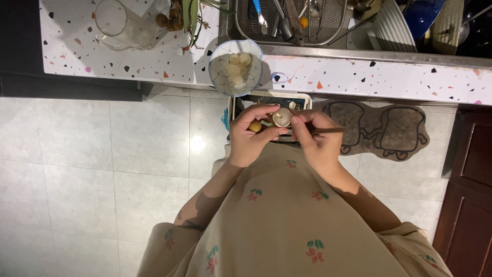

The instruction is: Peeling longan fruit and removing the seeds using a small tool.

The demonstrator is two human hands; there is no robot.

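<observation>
**Q:** What does the left hand (249, 137) carry?

**A:** Two small round fruits. A pale, partly peeled fruit (282, 117) sits pinched at the fingertips, thumb below and forefinger arched over its top. A second yellow-brown fruit (255, 125), unpeeled, lies deeper in the same hand, tucked against the palm behind the curled fingers.

**Q:** And the right hand (316, 137)?

**A:** Its fingers are closed narrowly round a thin dark tool (328, 130), whose handle projects to the person's right. The working end points toward the pale fruit; whether the tip touches the flesh cannot be told. The right thumb and forefinger lie just beside the fruit, on its right side.

**Q:** Where do the hands stand relative to the surroundings?

**A:** Both are held in front of the body, above a small bin (302, 98) on the floor that stands against the counter front. The bin's contents are mostly hidden by the hands.

**Q:** What lies on the counter?

**A:** On the speckled countertop (359, 77), at its near edge and directly beyond the hands, stands a clear glass bowl (235, 67) holding several pale peeled fruits. Farther left is a clear jug (119, 24); behind the bowl a metal sink (287, 20) holds utensils in a wire rack.

**Q:** And below?

**A:** A brown floor mat (379, 131) lies on pale tiles to the person's right.
</observation>
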